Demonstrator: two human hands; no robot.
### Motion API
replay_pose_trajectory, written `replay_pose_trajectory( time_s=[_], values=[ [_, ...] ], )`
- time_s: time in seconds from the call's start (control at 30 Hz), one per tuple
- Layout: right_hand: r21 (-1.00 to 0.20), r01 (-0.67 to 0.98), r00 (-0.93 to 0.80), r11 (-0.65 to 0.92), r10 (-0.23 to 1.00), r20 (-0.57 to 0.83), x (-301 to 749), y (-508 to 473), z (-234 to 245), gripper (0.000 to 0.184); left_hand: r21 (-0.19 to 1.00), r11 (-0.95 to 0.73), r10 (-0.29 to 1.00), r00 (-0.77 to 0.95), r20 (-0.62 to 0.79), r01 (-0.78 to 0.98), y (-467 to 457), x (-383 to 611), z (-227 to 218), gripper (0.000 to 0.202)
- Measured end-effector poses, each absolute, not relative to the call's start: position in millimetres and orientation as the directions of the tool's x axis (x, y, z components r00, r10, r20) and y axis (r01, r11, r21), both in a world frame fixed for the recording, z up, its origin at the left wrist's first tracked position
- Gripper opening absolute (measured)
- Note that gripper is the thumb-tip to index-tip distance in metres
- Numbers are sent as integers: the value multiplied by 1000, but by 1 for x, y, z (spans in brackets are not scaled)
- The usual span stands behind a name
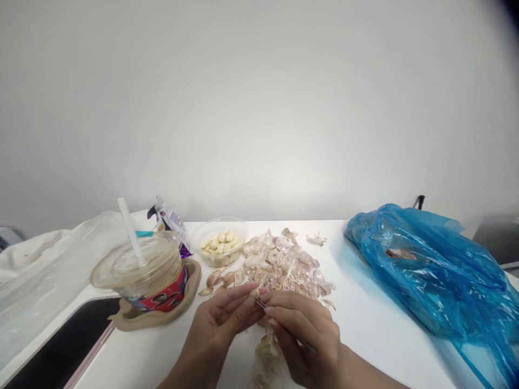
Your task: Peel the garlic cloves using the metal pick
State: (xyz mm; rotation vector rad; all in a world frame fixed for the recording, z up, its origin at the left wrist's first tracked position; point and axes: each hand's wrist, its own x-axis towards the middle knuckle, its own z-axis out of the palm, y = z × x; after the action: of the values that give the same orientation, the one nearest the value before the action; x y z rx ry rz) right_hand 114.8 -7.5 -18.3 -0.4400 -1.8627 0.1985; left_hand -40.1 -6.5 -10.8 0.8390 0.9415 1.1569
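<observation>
My left hand point(214, 327) pinches a pale garlic clove point(254, 293) between thumb and fingers. Against it, my right hand point(310, 324) grips a thin metal tool point(260, 303), whose exact kind is mostly hidden by the fingers. A heap of papery garlic skins point(279, 262) lies just beyond both hands. To its left are several unpeeled cloves point(214, 279), and behind them stands a clear plastic bowl point(196, 246) with peeled garlic cloves point(221, 243). Below my hands a garlic bulb with roots or dry stalk point(267, 348) is partly covered and blurred.
On the left, a lidded drink cup point(164, 294) with a white straw point(130, 227) sits in a cardboard carrier point(190, 292). A dark-screened device point(68, 340), clear plastic sheeting point(60, 281) and a snack wrapper point(172, 219) surround it. A blue plastic bag point(430, 275) spreads across the right.
</observation>
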Motion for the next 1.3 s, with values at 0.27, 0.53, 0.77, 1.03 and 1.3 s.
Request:
replay_pose_trajectory(
  time_s=[0.27,0.53,0.77,1.03,1.3],
  values=[
    [-393,174,-233,903,425,875,114,-9,-17,37,913,210,975,149,-167,-349,-4,-39,-9,18],
    [-375,214,-248,902,422,872,115,-7,-16,33,906,235,970,139,-197,-353,-3,-37,-8,18],
    [-371,294,-295,881,453,841,115,-7,-16,22,900,266,961,166,-221,-345,-1,-35,-7,19],
    [-365,358,-321,860,480,816,114,-6,-16,16,893,290,952,204,-230,-343,-3,-35,-7,17],
    [-363,356,-311,861,476,823,115,-4,-16,17,897,285,955,179,-236,-337,-2,-35,-8,18]
  ],
)
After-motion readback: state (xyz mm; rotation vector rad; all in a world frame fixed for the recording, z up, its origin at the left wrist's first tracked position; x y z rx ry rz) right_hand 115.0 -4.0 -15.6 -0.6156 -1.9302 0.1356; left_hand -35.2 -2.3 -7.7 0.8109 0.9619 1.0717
